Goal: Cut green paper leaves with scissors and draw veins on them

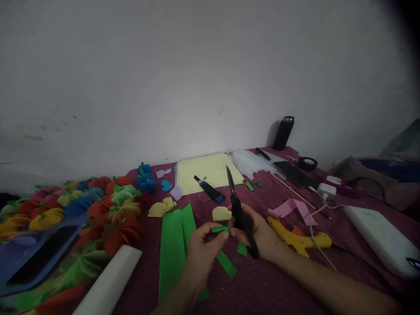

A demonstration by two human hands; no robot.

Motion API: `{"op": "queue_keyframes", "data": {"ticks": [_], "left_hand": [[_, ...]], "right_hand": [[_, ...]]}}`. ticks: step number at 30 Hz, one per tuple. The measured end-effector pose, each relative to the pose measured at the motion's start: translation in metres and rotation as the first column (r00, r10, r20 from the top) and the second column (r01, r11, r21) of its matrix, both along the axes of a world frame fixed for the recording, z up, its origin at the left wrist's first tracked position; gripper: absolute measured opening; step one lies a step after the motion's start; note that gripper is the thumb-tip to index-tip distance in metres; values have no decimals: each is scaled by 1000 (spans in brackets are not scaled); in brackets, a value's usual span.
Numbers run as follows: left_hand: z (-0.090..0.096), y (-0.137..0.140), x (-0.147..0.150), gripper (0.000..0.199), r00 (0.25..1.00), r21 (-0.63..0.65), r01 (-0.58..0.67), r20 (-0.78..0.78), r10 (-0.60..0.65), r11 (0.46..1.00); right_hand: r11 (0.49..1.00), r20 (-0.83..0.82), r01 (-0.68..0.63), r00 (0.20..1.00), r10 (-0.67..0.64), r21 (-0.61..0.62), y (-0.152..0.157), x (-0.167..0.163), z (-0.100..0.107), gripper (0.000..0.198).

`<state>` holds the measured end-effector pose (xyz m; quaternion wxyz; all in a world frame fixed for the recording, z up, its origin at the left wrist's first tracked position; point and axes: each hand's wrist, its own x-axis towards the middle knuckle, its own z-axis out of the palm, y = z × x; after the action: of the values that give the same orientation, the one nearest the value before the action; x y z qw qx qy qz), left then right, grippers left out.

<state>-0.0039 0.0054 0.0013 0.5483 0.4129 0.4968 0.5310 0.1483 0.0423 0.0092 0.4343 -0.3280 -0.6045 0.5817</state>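
Bare cloth (259, 199) showed between the scissors (241, 216) and the stick (292, 190). To the right, the glue gun (285, 232) and a white cable (313, 234) lay across the low way; at left, heaped flowers (101, 208) blocked it. Above these, open air reached back to the wall (210, 87).

A black bottle (284, 134) stands at the far right corner of the desk (256, 291), before the pale wall (197, 87). Toward the right edge lie a black tape roll (307, 163), a dark smartphone (294, 174), a white charger (327, 190) and a white slab-shaped device (380, 238).
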Motion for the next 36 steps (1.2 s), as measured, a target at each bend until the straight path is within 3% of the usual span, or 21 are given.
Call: {"op": "queue_keyframes", "data": {"ticks": [16,20,23,25,29,34,36], "left_hand": [[-4,-1,3,19,996,2,-43,78,43,999],[-2,-1,4,22,986,-26,-50,157,53,998],[4,0,1,23,967,-82,-70,238,88,994],[9,2,-3,23,949,-110,-88,292,117,990],[18,3,-14,24,918,-95,-132,363,158,987],[26,3,-22,25,906,-62,-178,378,188,982],[27,3,-23,25,897,-78,-200,387,214,977]], "right_hand": [[1000,42,15,999,-15,-12,-2,-3,2,45],[1000,59,18,998,-16,-18,-3,-2,4,49],[998,103,-56,993,58,-20,-3,4,10,51],[985,153,-173,973,175,-30,-1,12,16,51],[909,216,-410,883,417,-78,4,29,22,53],[849,324,-502,786,526,-163,7,34,22,51],[860,346,-495,790,505,-125,6,33,21,48]]}}
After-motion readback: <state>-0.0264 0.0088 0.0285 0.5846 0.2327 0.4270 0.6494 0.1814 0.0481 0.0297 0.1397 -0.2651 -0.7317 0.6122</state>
